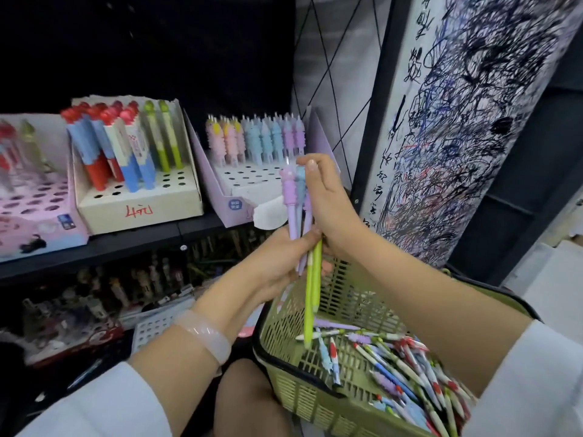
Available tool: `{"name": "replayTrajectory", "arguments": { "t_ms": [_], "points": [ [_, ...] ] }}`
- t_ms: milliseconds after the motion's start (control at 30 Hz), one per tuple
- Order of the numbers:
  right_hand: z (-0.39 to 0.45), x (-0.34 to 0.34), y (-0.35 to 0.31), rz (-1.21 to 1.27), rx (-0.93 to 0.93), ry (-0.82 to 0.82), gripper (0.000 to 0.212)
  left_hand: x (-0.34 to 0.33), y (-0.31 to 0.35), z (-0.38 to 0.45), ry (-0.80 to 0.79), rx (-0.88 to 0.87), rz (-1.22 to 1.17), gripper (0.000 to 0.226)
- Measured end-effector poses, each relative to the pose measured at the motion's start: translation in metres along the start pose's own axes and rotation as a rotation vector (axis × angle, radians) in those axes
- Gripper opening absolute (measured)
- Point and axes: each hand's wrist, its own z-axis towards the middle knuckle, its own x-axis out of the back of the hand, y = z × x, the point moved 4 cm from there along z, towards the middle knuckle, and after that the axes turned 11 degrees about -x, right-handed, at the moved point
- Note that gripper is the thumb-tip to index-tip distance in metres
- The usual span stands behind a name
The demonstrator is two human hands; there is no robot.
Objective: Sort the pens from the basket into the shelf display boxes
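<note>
Pens [298, 212] are pinched in our left hand [277, 266], our right hand [328, 200] grips their tops, so we should pull one straight toward the purple box [227, 197].

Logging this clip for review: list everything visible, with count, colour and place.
Held pens: a small bunch, purple, blue and lime green, above the basket.
Basket: one, olive green, lower right.
Loose pens: many, mixed colours, in the basket.
White display box: one, red, blue and green pens, on the shelf.
Lilac display box: one, pink, blue and purple pens, right of the white box.
Pink display box: one, shelf's left edge, blurred.
Scribbled test panel: one, white with ink marks, right.
Bracelet: one, pale, left wrist.
Left hand: grips the bunch.
Right hand: grips the bunch.
</note>
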Motion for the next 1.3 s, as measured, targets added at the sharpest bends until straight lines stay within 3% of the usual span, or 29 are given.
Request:
{"name": "replayTrajectory", "arguments": {
  "t_ms": [100, 267, 433, 533, 700, 933, 1300],
  "points": [
    [0.008, -0.014, -0.02, 0.039, -0.012, -0.111, 0.029, 0.02, 0.024, -0.007, 0.077, -0.087, 0.02, 0.017],
    [0.011, -0.041, -0.031, 0.319, -0.285, -0.273, 0.034, 0.068, 0.06, -0.022, 0.273, -0.23, 0.031, 0.018],
    [-0.006, -0.085, -0.04, 0.039, -0.156, -0.439, 0.022, 0.106, 0.08, -0.042, 0.349, -0.289, 0.076, 0.02],
    [-0.003, -0.109, -0.054, 0.072, -0.125, -0.416, 0.023, 0.125, 0.092, -0.054, 0.394, -0.333, 0.08, 0.021],
    [0.03, -0.122, -0.077, 0.126, -0.086, -0.21, 0.024, 0.168, 0.113, -0.073, 0.487, -0.354, 0.211, 0.016],
    [0.079, -0.135, -0.089, -0.298, 0.114, 0.059, 0.013, 0.211, 0.134, -0.08, 0.568, -0.363, 0.238, 0.023],
    [0.106, -0.186, -0.072, -0.728, 0.209, -0.101, 0.015, 0.232, 0.147, -0.078, 0.61, -0.442, 0.202, 0.02]
  ]
}}
